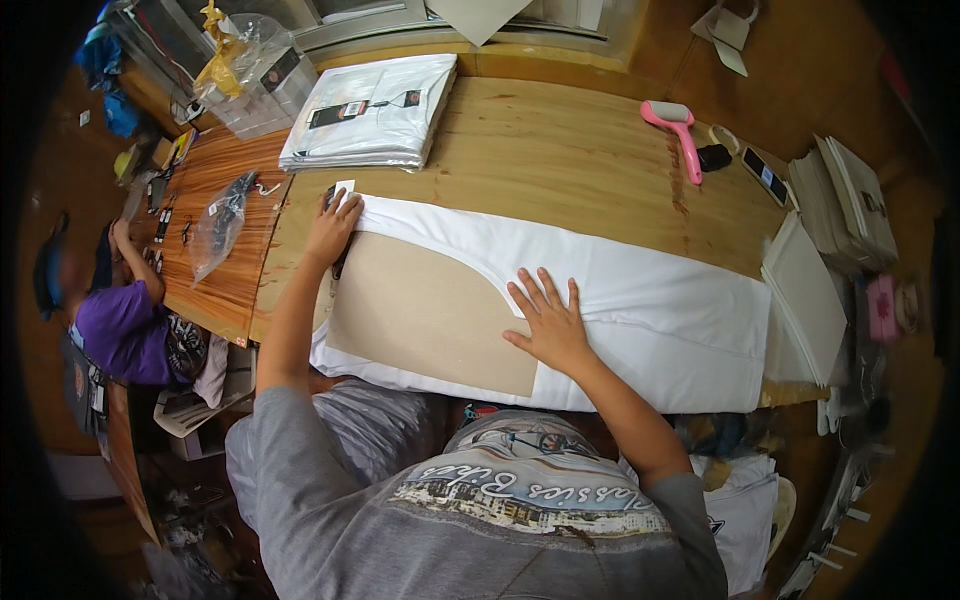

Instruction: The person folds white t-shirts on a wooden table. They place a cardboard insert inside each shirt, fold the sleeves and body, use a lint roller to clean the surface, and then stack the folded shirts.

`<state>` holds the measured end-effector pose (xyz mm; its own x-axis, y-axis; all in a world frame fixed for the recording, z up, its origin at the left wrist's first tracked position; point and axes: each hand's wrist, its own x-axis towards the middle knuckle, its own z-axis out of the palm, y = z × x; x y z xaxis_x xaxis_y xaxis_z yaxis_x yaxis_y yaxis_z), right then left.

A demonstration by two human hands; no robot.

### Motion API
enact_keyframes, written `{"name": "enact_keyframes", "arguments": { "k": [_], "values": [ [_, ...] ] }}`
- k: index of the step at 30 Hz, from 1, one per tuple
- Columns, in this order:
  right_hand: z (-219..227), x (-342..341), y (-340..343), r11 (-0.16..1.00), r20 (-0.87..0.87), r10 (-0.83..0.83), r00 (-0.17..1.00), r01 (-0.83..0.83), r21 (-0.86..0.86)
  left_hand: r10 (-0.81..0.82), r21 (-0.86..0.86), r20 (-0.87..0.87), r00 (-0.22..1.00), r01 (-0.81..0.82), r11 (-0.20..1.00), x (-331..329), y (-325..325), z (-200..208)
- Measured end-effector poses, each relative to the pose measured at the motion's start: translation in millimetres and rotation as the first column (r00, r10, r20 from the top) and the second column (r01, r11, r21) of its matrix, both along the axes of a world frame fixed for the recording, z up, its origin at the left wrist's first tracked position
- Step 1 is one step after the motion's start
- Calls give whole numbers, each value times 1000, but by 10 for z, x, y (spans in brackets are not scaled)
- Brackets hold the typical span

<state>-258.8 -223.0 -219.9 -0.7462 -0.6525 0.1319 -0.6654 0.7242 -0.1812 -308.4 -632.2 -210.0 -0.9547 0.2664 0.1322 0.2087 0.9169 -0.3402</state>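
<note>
A white garment (pixel 660 300) lies folded over lengthwise on the table in front of me. On it rests a flat beige cardboard sheet (pixel 430 310), its far edge partly covered by white cloth. My left hand (pixel 332 232) is at the garment's left end, fingers stretched over the cloth edge beside a small white tag (pixel 345 187). What lies under those fingertips is hidden. My right hand (pixel 549 322) presses down with fingers spread, across the sheet's right edge and the white cloth.
Bagged white garments (pixel 370 112) are stacked at the back left. A pink lint roller (pixel 682 135) and a phone (pixel 765 176) lie at the back right. Cardboard sheets (pixel 803 298) stand at the right end. A co-worker in purple (pixel 120 330) sits at left.
</note>
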Motion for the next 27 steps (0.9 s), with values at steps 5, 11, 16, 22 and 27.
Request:
{"name": "enact_keyframes", "arguments": {
  "k": [5, 11, 16, 22, 27],
  "values": [
    [44, -1, 122, 996, 12, -40, 999, 41, -74, 202, 229, 41, 979, -206, 951, 166, 418, 433],
    [-67, 657, 2114, 442, -195, -875, 443, 565, -697, 490, 995, 94, 867, -73, -63, 1841, 503, 164],
    [-672, 1502, 3709, -360, 715, -698, 45, 841, -404, -142, 453, 717, 683, -611, -649, 2592, 1413, -371],
    [-925, 1295, 3742, 43, 941, -323, 106, 994, -97, -188, 658, 650, 736, -670, -345, 2338, 1861, -1272],
    [-962, 1605, 3724, 59, 878, -479, -3, 998, 36, -366, 788, 578, 729, -615, 19, 2230, 2529, -826]
  ]
}}
